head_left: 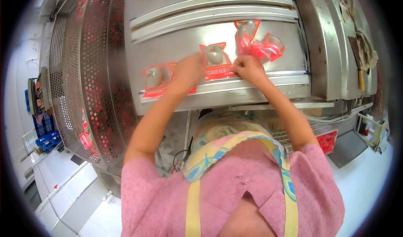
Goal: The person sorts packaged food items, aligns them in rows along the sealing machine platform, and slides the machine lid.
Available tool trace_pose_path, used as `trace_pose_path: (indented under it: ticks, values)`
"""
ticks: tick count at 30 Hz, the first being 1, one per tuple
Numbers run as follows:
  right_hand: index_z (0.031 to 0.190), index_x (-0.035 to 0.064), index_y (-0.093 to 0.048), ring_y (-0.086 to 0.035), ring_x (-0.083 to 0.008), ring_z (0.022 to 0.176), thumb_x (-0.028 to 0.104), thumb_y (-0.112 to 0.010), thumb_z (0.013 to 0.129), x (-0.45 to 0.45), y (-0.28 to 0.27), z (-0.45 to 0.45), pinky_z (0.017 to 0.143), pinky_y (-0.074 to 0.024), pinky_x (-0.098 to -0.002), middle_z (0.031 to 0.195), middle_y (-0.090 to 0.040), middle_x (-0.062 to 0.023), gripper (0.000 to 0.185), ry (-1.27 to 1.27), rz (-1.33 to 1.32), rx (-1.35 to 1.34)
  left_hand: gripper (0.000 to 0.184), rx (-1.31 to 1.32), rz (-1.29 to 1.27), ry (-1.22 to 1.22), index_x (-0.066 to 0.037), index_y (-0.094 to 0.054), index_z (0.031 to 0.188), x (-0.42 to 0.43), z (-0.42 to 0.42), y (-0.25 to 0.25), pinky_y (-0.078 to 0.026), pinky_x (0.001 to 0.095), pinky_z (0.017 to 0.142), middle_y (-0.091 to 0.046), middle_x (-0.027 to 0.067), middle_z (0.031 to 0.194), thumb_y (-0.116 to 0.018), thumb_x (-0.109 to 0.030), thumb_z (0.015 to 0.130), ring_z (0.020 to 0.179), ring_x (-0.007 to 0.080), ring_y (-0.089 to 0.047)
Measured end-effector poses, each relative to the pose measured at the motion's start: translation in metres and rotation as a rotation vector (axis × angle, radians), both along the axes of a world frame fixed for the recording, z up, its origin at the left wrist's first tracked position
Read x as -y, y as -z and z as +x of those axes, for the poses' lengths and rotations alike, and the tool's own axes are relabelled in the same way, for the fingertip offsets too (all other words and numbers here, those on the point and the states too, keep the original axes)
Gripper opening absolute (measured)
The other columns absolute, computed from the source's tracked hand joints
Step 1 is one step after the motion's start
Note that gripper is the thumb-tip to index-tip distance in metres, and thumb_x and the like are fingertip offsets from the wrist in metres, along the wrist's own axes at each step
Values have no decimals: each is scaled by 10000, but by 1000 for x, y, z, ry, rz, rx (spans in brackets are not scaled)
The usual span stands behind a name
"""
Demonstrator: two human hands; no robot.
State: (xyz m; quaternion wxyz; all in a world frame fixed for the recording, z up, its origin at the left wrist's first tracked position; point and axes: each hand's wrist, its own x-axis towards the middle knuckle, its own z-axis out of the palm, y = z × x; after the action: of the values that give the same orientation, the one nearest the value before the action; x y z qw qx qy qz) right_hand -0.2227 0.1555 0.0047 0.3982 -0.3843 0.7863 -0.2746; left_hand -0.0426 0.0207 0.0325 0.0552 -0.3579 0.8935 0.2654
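As the right hand [250,68] pinches a pouch [215,57], the left hand [190,69] adjoins; its grip unclear. The surface's front edge [281,79] is near.

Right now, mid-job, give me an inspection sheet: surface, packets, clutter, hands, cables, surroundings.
Surface: metal bench with raised rails; packets lie along its near part.
Job's things: middle packet, red-edged, between the hands; left packet beyond the left forearm; more packets to the right.
Clutter: cloths hanging at the right.
Hands: left hand at the middle packet's left side, blurred, grip unclear; right hand pinching its lower right corner.
Cables: thin dark cable below the bench.
Surroundings: perforated metal panel left; blue crates beyond.
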Motion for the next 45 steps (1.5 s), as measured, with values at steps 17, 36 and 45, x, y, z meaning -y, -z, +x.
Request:
trace_pose_path:
  ticks: [17, 36, 45]
  values:
    - [761, 28, -696, -611, -202, 617, 277, -708, 737, 3, 7, -1, 619, -481, -354, 676, -658, -104, 250, -41, 63, 158, 407, 165, -14, -13, -27, -456, 1062, 3, 0, -8, -497, 479, 725, -646, 241, 878, -668, -180, 750, 869, 387, -634]
    - [1359, 69, -395, -565, -375, 1044, 141, -609, 848, -65, -19, 5, 861, -464, -425, 1147, -576, -223, 559, -40, -221, -319, 415, -207, 82, 290, -52, -543, 1143, -43, 23, -12, -487, 354, 744, -616, 102, 942, -673, -144, 760, 854, 250, -605]
    - [1367, 53, -380, -596, -398, 894, 177, -566, 881, -58, -15, -26, 783, -473, -446, 1024, -601, -245, 535, 70, -130, -291, 497, -286, 725, -491, 67, -536, 1171, -22, -124, 23, -463, 294, 642, -616, 102, 845, -667, -273, 833, 717, 150, -561]
